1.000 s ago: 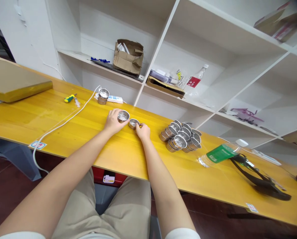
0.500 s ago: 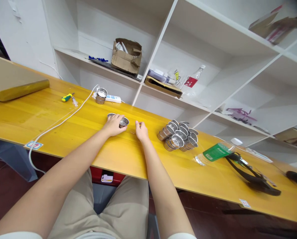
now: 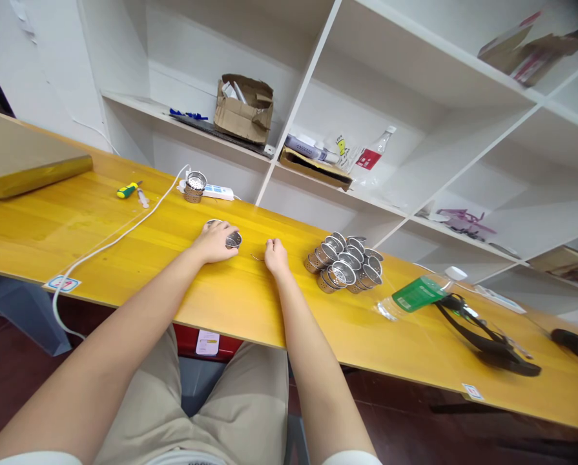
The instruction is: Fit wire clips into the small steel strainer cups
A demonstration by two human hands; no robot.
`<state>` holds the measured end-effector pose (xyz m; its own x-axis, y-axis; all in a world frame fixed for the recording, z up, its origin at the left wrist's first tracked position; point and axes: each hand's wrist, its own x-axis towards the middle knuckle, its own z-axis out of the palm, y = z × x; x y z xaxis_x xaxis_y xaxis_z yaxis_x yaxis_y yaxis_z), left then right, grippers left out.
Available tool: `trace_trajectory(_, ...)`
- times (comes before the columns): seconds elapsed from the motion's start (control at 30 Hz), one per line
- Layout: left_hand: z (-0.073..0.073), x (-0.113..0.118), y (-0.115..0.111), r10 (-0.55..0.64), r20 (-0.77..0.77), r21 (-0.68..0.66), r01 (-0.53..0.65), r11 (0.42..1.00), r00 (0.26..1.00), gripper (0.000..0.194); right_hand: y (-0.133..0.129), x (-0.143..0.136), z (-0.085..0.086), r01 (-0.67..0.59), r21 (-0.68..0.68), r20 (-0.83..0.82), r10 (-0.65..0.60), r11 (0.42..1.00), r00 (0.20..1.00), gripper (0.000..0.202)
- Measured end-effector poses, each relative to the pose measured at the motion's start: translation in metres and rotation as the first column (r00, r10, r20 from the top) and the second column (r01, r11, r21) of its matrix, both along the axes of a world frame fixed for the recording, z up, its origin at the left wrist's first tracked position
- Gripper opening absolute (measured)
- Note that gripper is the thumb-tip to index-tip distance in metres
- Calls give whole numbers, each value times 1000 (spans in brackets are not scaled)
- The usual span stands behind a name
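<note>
At the middle of the yellow table (image 3: pixel 240 300), we have one piece of work in hand, and to us it reads as partway, not finished. Our left hand (image 3: pixel 215 243) is draped over a perforated metal cup (image 3: pixel 234 240), fingers curved across the top and wrapped on it. Metal rim shows on the far side of the fingers too; can't tell if that's the same cup or a second one. Our right hand (image 3: pixel 275 256) sits just beside, well short of the bigger group, fingers curled in. Thin curved wire (image 3: pixel 256 258) shows at its left; can't tell if the fingertips pinch it or only lie near it.

Progress, as far as we can see: the cup group (image 3: pixel 341 274) on the right stands packed together, some nested, neither hand on it. Small cup stack (image 3: pixel 194 192) stands apart at far left, against the white power strip (image 3: pixel 219 192), also untouched. Which group is done and which is waiting, we can't say from how they lie. Our judgement: the right group is the bulk, the left stack only a small share. Count is unclear, rims overlap too much.
</note>
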<state>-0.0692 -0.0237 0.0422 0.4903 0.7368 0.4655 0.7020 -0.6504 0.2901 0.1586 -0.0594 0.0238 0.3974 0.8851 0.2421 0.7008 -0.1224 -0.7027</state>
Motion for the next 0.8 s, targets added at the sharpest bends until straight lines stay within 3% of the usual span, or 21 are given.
trace_trajectory(0.17,4,0,-1,-20,-15,-61,19,998,1000,54,1,2,1,-14,-13,18,14,1000,1000,30)
trace_trajectory(0.37,2,2,-1,0,-25,-106,-2,994,1000,53,-4,2,3,50,-131,138,-32,990,990,33)
trace_trajectory(0.53,1,-1,4,16,171,-79,-2,997,985,55,-12,0,6,110,-156,202,-77,982,976,33)
trace_trajectory(0.6,0,-4,10,73,270,-81,-53,995,960,50,-15,0,14,147,-113,218,-120,983,969,34)
trace_trajectory(0.7,-4,-10,21,185,289,-111,-159,981,939,44,-28,-7,38,148,71,200,-160,986,967,36)
trace_trajectory(0.77,-9,-13,27,259,280,-154,-223,963,925,43,-52,-21,57,83,225,130,-114,971,985,36)
trace_trajectory(0.8,-12,-14,30,293,284,-182,-249,951,913,42,-70,-32,62,4,274,80,-27,962,996,33)
